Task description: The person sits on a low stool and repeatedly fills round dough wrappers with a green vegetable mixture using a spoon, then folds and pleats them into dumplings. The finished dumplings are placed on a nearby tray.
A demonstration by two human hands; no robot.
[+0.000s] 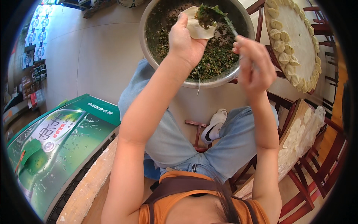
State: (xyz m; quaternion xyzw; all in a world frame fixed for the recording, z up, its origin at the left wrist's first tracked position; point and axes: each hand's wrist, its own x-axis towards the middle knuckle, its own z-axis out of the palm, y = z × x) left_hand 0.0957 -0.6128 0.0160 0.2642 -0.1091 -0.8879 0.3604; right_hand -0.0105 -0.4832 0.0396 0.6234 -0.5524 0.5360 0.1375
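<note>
Over a large metal bowl [148,53] of chopped green filling [216,60], my left hand [186,42] holds a round dough wrapper [200,31] on its palm and fingers, the thumb on the wrapper's edge. My right hand [256,63] grips the handle of a slender utensil [230,25], whose far end is covered by a clump of green filling [208,15] at the wrapper. The type of utensil cannot be told. A thin metal handle [198,84] sticks out over the bowl's near rim.
At the upper right, a round floured board [302,44] carries folded dumplings [284,58] around its edge. Flat wrappers [292,135] lie on another board at the right, partly under clear plastic [314,128]. Red wooden chairs [300,187] stand there; a green printed box [67,140] is at left.
</note>
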